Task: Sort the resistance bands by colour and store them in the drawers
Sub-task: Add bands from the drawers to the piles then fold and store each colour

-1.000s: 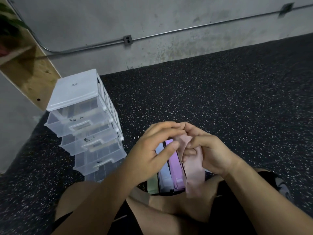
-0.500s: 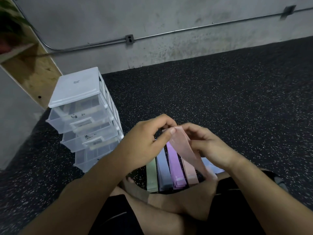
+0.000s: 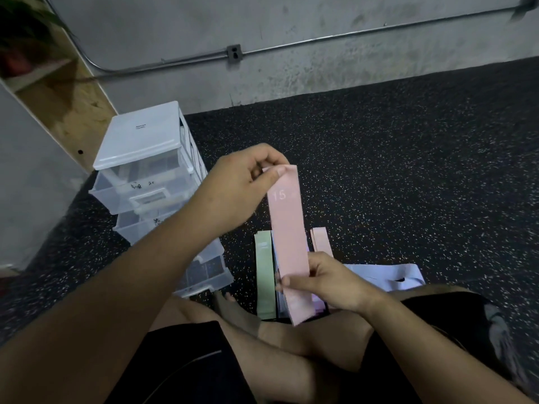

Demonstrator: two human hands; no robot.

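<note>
Pink band (image 3: 287, 228), marked 15, held straight mid-frame: left hand (image 3: 242, 182) fingers pinch its top end, right hand (image 3: 329, 284) fingers pinch it lower down. Risk: thin strip could slip either pinch, fall across sorted rows. Green band (image 3: 264, 275), others lie on floor (image 3: 408, 170) beneath. Drawers (image 3: 140, 147) left of centre; left forearm crosses their lower fronts.

Likely a gym or workout room: black speckled rubber flooring (image 3: 408, 170), a bare concrete wall (image 3: 175, 24) carrying metal conduit (image 3: 291, 43).
</note>
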